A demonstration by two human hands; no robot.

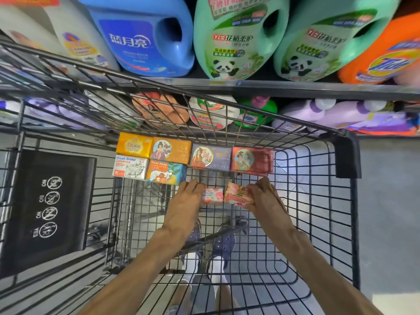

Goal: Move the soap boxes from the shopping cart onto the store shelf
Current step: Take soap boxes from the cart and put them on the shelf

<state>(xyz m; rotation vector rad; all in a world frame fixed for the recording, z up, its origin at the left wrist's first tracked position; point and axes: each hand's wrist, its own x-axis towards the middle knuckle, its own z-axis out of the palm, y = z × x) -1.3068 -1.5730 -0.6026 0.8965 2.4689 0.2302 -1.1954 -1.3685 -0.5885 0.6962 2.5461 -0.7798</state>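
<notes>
While both arms reach down into the shopping cart, we note our left hand grasping one pink soap box and our right hand grasping another pink soap box, long axes crosswise. Six soap boxes lie just beyond on the wire floor. The store shelf stands directly ahead, crowded with detergent jugs.

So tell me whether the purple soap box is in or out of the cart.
In: the purple soap box lies on the cart's wire floor.
</notes>
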